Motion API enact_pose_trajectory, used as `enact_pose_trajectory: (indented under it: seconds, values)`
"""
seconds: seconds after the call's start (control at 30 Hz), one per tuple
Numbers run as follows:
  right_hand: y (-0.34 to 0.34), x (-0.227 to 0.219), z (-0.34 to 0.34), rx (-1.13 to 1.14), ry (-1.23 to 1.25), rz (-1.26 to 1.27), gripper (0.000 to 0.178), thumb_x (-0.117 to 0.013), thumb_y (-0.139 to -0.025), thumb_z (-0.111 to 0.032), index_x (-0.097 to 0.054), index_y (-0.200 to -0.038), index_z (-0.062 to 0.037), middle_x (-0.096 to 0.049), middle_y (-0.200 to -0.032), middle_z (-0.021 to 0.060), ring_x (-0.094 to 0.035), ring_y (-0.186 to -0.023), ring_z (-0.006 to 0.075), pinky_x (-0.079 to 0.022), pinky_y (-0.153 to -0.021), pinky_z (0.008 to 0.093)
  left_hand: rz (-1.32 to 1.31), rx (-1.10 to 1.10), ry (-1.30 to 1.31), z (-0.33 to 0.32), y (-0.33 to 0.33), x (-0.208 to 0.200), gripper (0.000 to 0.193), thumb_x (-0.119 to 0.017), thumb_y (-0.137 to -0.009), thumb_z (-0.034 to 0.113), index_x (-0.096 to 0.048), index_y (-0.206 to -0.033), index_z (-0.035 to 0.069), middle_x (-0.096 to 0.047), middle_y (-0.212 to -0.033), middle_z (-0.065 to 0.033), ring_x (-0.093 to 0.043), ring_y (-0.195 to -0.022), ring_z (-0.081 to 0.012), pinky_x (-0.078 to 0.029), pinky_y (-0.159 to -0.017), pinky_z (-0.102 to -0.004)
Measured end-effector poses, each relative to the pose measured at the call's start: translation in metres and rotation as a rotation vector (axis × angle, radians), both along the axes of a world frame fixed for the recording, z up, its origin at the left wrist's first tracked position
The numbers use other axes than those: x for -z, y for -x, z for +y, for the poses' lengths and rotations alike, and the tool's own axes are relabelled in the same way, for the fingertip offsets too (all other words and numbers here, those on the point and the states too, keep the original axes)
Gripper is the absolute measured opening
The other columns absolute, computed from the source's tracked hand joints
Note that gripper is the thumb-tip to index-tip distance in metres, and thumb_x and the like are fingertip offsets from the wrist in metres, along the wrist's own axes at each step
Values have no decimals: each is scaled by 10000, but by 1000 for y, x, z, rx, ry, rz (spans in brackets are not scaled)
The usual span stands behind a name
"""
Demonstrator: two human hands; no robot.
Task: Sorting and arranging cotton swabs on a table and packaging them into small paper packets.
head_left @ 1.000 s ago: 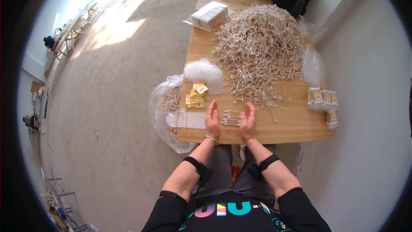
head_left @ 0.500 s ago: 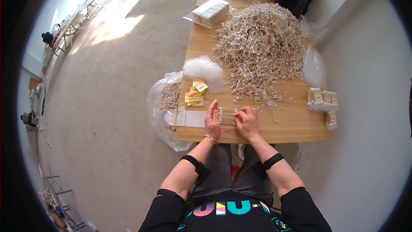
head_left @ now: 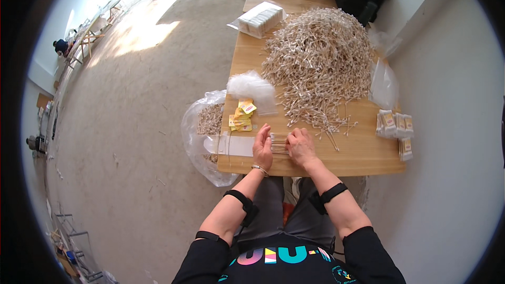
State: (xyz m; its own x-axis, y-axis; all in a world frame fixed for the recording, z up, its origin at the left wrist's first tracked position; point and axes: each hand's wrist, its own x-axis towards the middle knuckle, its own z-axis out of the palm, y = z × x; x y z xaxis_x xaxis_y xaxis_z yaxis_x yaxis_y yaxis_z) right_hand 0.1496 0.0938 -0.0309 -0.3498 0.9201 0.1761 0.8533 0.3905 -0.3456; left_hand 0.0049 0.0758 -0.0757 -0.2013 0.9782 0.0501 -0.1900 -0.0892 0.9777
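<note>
At the near edge of the long pale wooden table (head_left: 368, 155), the left hand (head_left: 262, 149) and the right hand (head_left: 301, 146) lie close together, each pressed against one end of a small flat bundle of thin wooden cotton-tipped sticks (head_left: 279, 142), so the bundle sits squeezed between the 2 hands and rests on the tabletop. The left hand stands on edge with its fingers straight and pointing away from the body; the right hand is curled, its knuckles up, against the bundle's other end. A thin bracelet circles the left wrist, and a black band wraps each forearm. Just to the left of the left hand a flat white rectangular sheet (head_left: 235, 145) lies along the table edge, and beyond it a little heap of small yellow paper labels (head_left: 241, 115) sits near the table's left side. Off that side, a clear plastic bag partly filled with more sticks (head_left: 206, 126) hangs beside the table. Past the labels lies a crumpled clear plastic wrapper (head_left: 253, 88). To the right, well apart from the hands, several small packed bundles with yellow labels (head_left: 394, 125) lie in a group. Farther back a big loose mound of the same cotton-tipped sticks (head_left: 322, 60) covers the middle of the table, a few strays trailing toward the right hand. Behind it stands a white block of stacked packs in clear wrap (head_left: 260, 19).
</note>
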Motion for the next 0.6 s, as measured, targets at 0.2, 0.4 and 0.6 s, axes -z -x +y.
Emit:
enact_pose_trajectory:
  seconds: [0.2,0.4,0.6]
  values:
    - [-7,1,-1,-69,-26,-43,140,-663,-722,-124,-571,-820,-86,-546,-890,78,-499,-913,272,-416,-795,388,80,-4,-63,-3,-1,5,345,-475,-891,3,-483,-1231,-58,-393,-1390,-152,-426,-1239,-191,-347,-1038,-305]
    - [-12,-10,-6,-69,-15,75,114,-625,-761,-87,-535,-831,-84,-553,-852,87,-507,-871,287,-413,-781,393,636,-60,-246,-8,-1,-5,166,-604,-859,71,-660,-1011,35,-546,-1235,-161,-481,-1210,-274,-376,-1015,-353]
    - [-4,-14,-4,-130,-8,175,124,-619,-765,-87,-553,-870,-81,-559,-871,82,-514,-890,280,-417,-811,394,725,-74,-261,-5,19,-13,101,-662,-825,146,-678,-884,66,-636,-993,-107,-547,-1062,-311,-436,-903,-363]
